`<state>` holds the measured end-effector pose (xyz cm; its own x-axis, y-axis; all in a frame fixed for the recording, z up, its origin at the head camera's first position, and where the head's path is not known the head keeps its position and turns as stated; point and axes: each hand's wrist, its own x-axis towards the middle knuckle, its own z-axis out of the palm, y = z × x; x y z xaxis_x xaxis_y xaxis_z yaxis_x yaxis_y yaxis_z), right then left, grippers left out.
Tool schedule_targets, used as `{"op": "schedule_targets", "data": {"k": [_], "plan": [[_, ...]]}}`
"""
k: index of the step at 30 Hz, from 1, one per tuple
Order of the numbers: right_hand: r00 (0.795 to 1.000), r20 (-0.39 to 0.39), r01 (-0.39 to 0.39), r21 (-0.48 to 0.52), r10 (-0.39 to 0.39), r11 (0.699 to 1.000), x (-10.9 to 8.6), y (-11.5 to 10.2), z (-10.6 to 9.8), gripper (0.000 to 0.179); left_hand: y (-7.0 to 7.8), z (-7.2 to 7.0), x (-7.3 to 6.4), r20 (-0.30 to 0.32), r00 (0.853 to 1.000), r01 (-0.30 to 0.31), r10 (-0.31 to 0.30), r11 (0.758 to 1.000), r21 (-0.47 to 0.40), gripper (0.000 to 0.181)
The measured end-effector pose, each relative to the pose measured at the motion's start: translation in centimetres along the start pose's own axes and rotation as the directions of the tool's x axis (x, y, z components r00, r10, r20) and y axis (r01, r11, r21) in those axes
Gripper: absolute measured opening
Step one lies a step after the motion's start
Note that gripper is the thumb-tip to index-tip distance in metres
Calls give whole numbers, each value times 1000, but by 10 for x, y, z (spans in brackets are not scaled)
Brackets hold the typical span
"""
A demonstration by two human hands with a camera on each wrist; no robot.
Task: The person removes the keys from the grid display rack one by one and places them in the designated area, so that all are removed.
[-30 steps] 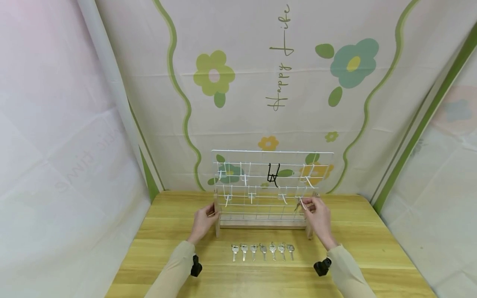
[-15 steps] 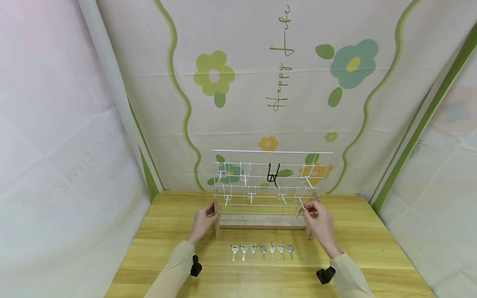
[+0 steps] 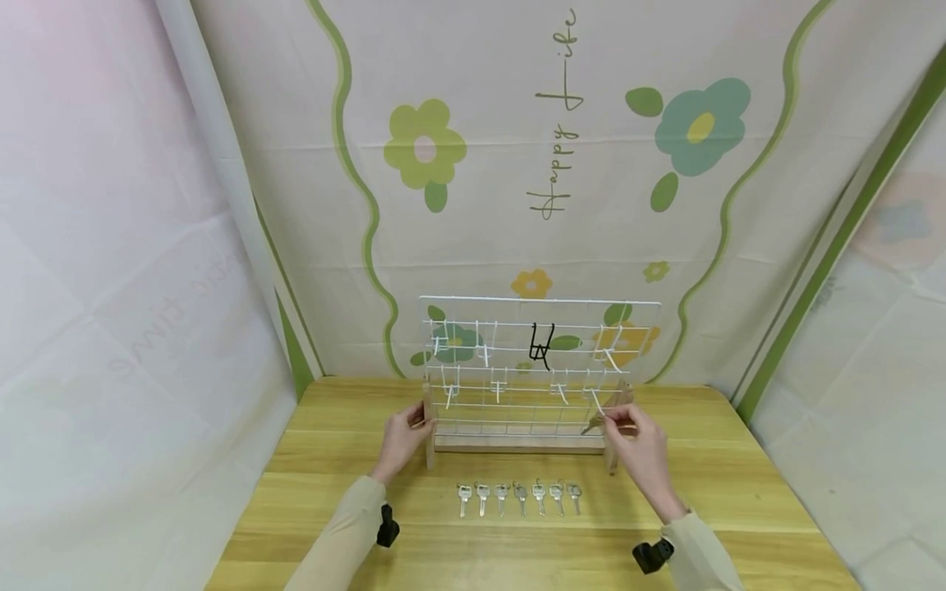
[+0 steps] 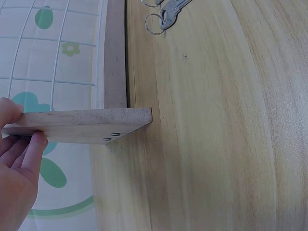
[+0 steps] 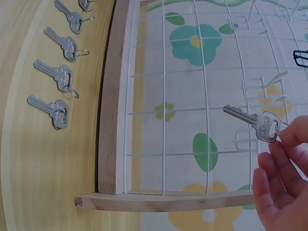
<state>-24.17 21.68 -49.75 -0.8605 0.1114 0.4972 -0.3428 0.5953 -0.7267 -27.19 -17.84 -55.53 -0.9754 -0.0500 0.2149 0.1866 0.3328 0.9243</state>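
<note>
My left hand grips the rack's left wooden upright, with the thumb on one side and fingers on the other in the left wrist view. The rack holds a white wire grid standing on the table. At its right end my right hand pinches a silver key by its ring, between thumb and fingertips. The blade points away from the fingers. In the head view the key is just below the tip of the lower-right white hook, in front of the grid.
Several silver keys with rings lie in a row on the wooden table, in front of the rack. Several white hooks and one black hook hang on the grid. A flowered cloth stands behind.
My right hand has moved down and slightly right from the lower-right hook, carrying the key. The key now tilts more sideways. My left hand stays on the upright.
</note>
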Motion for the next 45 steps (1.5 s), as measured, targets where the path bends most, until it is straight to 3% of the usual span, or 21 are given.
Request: {"op": "schedule_targets", "data": {"k": [13, 20, 31, 39, 45], "plan": [[998, -32, 46, 38, -45, 998, -3, 0, -4, 10, 3, -2, 1, 17, 1000, 25, -24, 999, -25, 46], [998, 42, 33, 43, -35, 999, -13, 6, -5, 10, 3, -3, 1, 16, 1000, 16, -15, 1000, -27, 45], [986, 152, -74, 7, 72, 997, -39, 39, 1, 10, 3, -2, 0, 3, 1000, 29, -29, 1000, 0, 44], [977, 189, -84, -59, 94, 995, -56, 67, 11, 15, 3, -2, 1, 3, 1000, 29, -29, 1000, -7, 45], [956, 242, -143, -98, 163, 985, -63, 77, 17, 10, 1, 0, 1, 1, 999, 33, -33, 999, 10, 44]]}}
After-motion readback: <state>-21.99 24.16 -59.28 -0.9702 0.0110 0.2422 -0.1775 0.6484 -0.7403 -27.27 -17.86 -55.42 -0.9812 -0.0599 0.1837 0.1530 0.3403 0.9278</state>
